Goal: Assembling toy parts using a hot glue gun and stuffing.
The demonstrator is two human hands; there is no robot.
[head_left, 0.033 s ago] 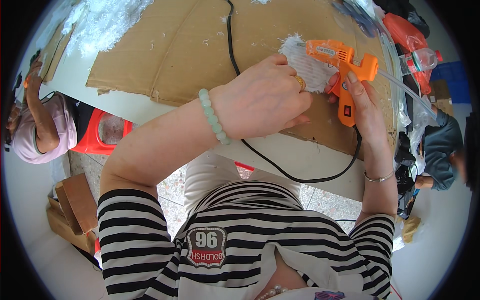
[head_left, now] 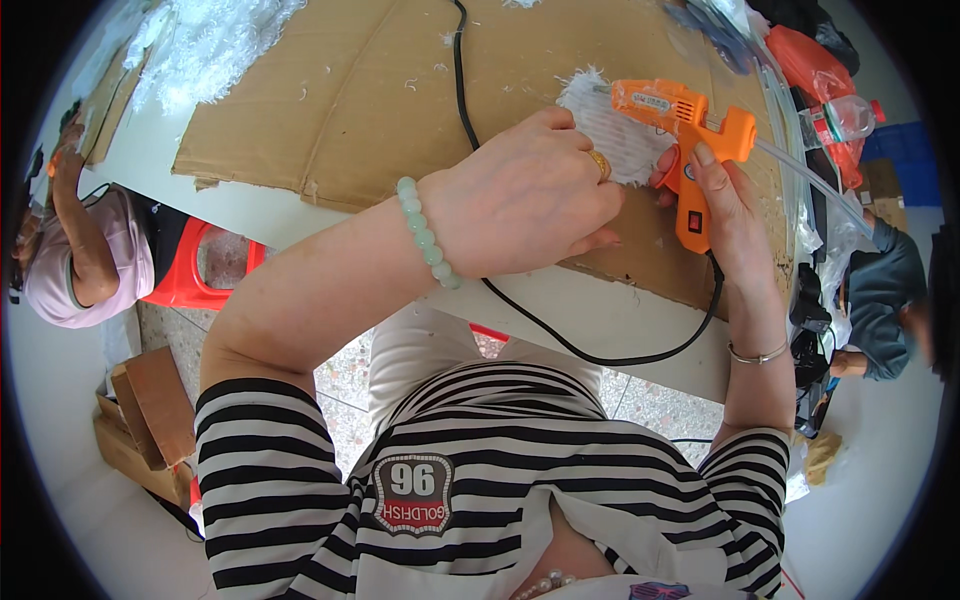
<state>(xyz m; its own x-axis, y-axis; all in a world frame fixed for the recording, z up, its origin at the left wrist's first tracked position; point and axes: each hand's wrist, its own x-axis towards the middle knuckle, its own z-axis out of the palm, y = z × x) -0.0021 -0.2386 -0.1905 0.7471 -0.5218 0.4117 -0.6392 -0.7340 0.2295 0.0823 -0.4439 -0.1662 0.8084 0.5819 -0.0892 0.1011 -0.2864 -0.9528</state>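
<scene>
White table [head_left: 640, 330] carries a large sheet of brown cardboard [head_left: 370, 100], and small white fibres lie scattered over it. At the far left corner there is a loose pile of white fluffy material [head_left: 200, 50].

On the cardboard, near its right part, lies a white fluffy piece [head_left: 625, 135]. The left hand [head_left: 530, 200] rests over the left side of this piece with the fingers curled and pressed together; it seems to hold the piece down, but the fingertips are hidden, so I cannot tell if they pinch it. This hand has a gold ring [head_left: 600, 165], and a pale green bead bracelet [head_left: 425, 235] is on the wrist.

The right hand [head_left: 725, 210] is closed around the handle of an orange glue gun [head_left: 685, 140], which sits just above the white piece, with its nozzle pointing to the left. A clear glue stick [head_left: 800, 175] comes out from the back of the gun toward the right. A black cable [head_left: 600, 350] runs from the handle down along the table edge and up again across the cardboard. A thin metal bangle [head_left: 757, 353] is on the right wrist.

At the left edge another person in a pink top [head_left: 70, 270] sits beside a red stool [head_left: 205, 265].
</scene>
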